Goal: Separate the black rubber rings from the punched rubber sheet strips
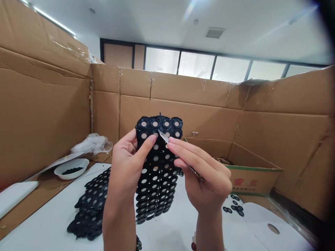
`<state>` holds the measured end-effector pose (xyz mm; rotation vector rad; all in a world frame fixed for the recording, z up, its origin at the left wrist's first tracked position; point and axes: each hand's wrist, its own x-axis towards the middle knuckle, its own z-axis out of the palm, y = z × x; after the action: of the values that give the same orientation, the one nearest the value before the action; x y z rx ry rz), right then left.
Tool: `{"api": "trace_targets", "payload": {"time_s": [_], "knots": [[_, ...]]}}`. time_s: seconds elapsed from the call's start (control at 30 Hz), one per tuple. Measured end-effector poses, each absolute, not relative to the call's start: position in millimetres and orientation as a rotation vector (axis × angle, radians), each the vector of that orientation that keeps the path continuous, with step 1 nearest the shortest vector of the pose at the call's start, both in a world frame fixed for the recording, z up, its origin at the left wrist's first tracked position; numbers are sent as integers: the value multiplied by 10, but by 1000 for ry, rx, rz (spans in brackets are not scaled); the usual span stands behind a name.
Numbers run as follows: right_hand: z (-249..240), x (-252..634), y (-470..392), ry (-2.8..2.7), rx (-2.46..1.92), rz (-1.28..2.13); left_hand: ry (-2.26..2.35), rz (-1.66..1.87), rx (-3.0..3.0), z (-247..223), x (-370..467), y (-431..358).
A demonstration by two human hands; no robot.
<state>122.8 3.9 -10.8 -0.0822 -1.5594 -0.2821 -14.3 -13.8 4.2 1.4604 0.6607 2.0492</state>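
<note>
My left hand (pixel 128 164) grips the upper left part of a black sheet of joined rings (pixel 157 174), its thumb lying on the front. The sheet hangs down in front of me, with rows of round holes through it. My right hand (pixel 204 174) is closed on a slim metal blade tool (pixel 163 136), whose tip touches the sheet between two rings near the top. The tool's handle shows below the fingers. A second pile of black ring sheets (pixel 90 204) lies on the white table to the left of my left forearm.
A white bowl (pixel 72 168) with small black pieces stands at the left, by a crumpled plastic bag (pixel 92 143). Loose black rings (pixel 237 205) lie on the right, near a cardboard box (pixel 251 179) and a white disc (pixel 269 223). Cardboard walls (pixel 183 108) surround the table.
</note>
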Motion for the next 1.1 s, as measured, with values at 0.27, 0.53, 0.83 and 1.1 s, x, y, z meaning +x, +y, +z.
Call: {"api": "trace_targets", "payload": {"time_s": [0.27,0.53,0.83,1.1], "knots": [[-64,1272,-1,-1615,-66,-233,660,2005,1438,30,-117,-122],[-76,1211,6,-1586,-112,-338,721,2057,1438,41,-74,-66],[-71,1116,45,-1500,-140,-506,759,2117,1418,37,-32,-74],[-43,1088,4,-1491,-246,-638,725,2202,1352,36,-53,-69]]}}
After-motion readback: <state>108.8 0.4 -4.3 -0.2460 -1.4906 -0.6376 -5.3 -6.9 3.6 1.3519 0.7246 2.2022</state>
